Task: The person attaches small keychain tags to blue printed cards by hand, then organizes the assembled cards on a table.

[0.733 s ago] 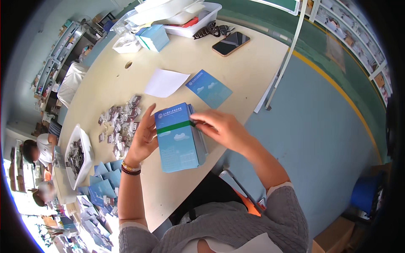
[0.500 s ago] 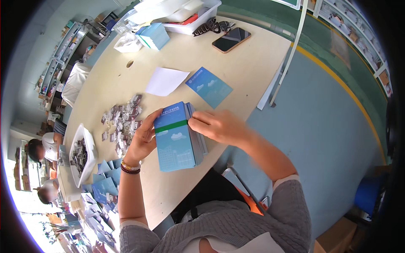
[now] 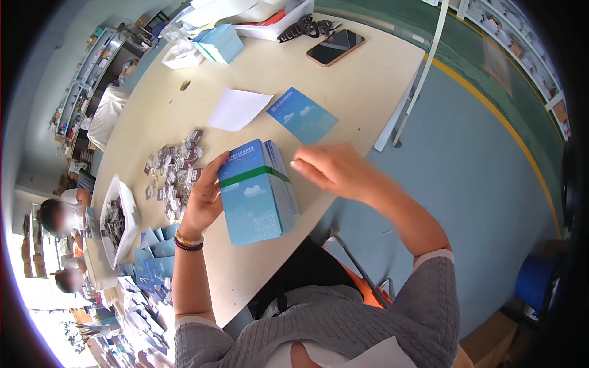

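One hand now touches the stack of blue cards (image 3: 254, 208), where a moment ago there were two. The right hand (image 3: 334, 172) has just come off the stack's right side and hangs just beside it, slightly blurred. Its fingers have released the cards and are bent inward, tips close together; whether they pinch anything small I cannot tell. The left hand (image 3: 202, 199) stays at the left side of the stack, fingers laid against it, though how firmly they grasp I cannot see.

With the right fingers out of the way, the green band (image 3: 245, 176) shows crossing the upper face and running on over the right side, which they had partly covered. To my eye, that means the banding of this bundle is largely done. The stack is over the near part of the table (image 3: 230, 285), in front of the person. Beyond it lie a single blue card (image 3: 302, 116) and a white sheet (image 3: 239, 109); farther back stands another banded stack (image 3: 219, 44), which looks much alike.
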`<state>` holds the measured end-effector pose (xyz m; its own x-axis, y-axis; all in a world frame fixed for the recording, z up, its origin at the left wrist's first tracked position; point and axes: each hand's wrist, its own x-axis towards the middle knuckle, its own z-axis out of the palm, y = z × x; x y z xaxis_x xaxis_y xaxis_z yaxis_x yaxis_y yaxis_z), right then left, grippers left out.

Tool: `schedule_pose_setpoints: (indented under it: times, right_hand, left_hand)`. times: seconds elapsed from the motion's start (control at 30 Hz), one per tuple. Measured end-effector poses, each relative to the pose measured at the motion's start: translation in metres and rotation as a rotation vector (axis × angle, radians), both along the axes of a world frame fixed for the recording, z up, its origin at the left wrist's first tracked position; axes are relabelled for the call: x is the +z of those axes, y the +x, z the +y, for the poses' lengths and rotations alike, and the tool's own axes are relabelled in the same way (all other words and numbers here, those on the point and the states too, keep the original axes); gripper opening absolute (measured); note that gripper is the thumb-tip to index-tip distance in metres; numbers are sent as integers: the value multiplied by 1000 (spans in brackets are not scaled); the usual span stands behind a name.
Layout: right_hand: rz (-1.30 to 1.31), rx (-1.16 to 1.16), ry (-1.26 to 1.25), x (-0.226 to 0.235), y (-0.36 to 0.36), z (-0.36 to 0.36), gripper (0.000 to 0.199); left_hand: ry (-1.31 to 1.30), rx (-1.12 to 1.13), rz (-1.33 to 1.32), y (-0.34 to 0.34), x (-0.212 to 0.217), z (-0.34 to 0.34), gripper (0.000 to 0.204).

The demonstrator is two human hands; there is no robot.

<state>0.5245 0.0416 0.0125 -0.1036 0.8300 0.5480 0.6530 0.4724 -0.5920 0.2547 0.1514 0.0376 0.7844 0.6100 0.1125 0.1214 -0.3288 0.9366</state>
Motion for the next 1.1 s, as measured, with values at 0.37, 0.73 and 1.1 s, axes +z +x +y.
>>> schedule_pose_setpoints:
  times: [0.37,0.73,1.1]
  right_hand:
    - [124,212,-559,30,-19,16,21]
    - [888,436,-795,-11,-7,10,23]
    - [799,-188,-682,-2,24,-24,30]
  left_hand:
    - [109,17,48,6,6,-9,69]
    - [354,31,69,3,8,-9,59]
    - [-466,507,-527,-7,-27,-2,43]
